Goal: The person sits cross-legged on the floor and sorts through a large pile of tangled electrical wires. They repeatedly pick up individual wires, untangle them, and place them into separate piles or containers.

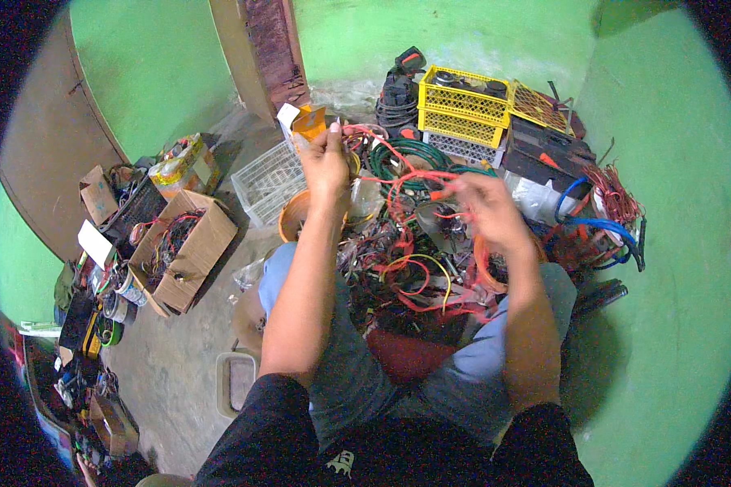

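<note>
My left hand [326,162] is raised ahead of me, fingers closed in a pinch at one end of a red wire [414,173]. The wire stretches across to my right hand [493,209], which is curled around it and slightly blurred. An orange-red piece [440,195] shows by the right fingertips; I cannot make out what it is. Below both hands, between my knees, lies a tangled heap of wires [382,264] in red, black and yellow. A coil of green cable [414,154] sits just beyond, between the hands.
Yellow crates [463,101] stand at the back by the green wall, beside a dark case [548,150]. Blue cable [605,227] lies at right. To the left are a clear plastic crate [264,183], a cardboard box [188,272] of wires and a small tray [235,381].
</note>
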The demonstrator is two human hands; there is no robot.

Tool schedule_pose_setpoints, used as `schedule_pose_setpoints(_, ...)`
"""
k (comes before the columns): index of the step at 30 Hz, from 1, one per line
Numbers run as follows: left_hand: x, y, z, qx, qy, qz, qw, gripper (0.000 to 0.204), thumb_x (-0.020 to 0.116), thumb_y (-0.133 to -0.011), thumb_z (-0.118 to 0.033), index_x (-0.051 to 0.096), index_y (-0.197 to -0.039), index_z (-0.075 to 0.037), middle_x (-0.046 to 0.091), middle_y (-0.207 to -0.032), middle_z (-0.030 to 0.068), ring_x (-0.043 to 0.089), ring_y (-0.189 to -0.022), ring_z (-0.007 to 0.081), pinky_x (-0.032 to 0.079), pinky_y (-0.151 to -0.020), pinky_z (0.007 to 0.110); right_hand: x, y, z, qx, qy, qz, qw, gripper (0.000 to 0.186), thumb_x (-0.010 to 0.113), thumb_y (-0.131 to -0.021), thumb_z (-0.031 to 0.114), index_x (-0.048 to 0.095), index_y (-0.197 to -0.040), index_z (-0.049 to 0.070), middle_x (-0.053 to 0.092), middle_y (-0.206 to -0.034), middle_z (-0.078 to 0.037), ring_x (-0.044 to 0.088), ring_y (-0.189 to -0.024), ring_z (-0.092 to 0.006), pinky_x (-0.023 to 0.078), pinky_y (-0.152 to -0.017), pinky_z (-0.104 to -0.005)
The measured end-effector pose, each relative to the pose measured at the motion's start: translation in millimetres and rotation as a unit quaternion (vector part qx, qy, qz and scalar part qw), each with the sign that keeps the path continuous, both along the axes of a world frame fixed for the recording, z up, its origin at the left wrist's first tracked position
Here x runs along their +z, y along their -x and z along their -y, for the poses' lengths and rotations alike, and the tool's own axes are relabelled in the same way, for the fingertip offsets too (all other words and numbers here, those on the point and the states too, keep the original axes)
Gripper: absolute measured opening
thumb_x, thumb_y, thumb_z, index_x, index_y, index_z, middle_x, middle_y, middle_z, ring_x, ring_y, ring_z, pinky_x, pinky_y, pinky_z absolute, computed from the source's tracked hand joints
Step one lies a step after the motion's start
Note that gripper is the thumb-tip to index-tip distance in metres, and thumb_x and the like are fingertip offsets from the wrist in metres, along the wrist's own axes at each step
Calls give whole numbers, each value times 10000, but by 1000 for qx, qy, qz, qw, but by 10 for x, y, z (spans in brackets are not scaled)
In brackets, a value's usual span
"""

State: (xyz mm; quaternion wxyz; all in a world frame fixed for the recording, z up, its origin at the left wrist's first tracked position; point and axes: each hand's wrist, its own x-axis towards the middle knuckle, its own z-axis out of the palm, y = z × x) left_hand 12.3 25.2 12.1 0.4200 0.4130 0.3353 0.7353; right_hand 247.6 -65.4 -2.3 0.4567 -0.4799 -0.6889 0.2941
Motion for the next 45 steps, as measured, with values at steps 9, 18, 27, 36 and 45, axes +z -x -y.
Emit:
schedule_pose_setpoints(9, 43, 702, -96, 110, -7, 123, 986, 282, 492, -991, -246, 618, -882, -19, 421, -544, -26, 377, -428, 84, 291, -396, 259, -217, -1877, 173, -475, -365, -250, 761, 172, 537, -867, 58, 603, -1022, 24, 580, -821, -47, 535, -714, -126, 443, -606, -247)
schedule_pose_setpoints(18, 68, 493, 15, 87, -25, 50, 995, 297, 495, -993, -271, 622, -910, -15, 370, -525, -41, 341, -414, 71, 281, -385, 244, -424, -1358, -232, -409, -205, 115, 882, 331, 640, -877, 239, 639, -1089, -15, 632, -1091, -163, 587, -1021, -271, 438, -925, -370)
schedule_pose_setpoints(27, -58, -93, 71, -72, -14, 79, 994, 284, 505, -989, -270, 604, -875, -29, 399, -518, -38, 342, -388, 74, 280, -366, 241, -420, 648, -64, -66, -112, 43, 991, 462, 651, -848, 142, 515, -1277, 36, 621, -1111, -147, 614, -1011, -277, 465, -907, -407)
schedule_pose_setpoints(36, -61, -12, 86, -66, -6, 56, 996, 268, 509, -984, -278, 612, -961, -32, 433, -604, -36, 381, -467, 83, 295, -417, 255, -201, 164, -77, -124, -118, -48, 984, 151, 571, -901, 116, 622, -994, 9, 626, -882, -143, 643, -810, -274, 492, -770, -376)
schedule_pose_setpoints(45, -79, 357, -166, 16, -14, 163, 986, 292, 476, -999, -263, 596, -919, -9, 410, -518, -17, 400, -401, 98, 289, -375, 264, 34, -472, 126, -67, -80, -57, 993, 247, 624, -900, 206, 663, -1023, -6, 683, -853, -49, 618, -801, -136, 478, -720, -292)
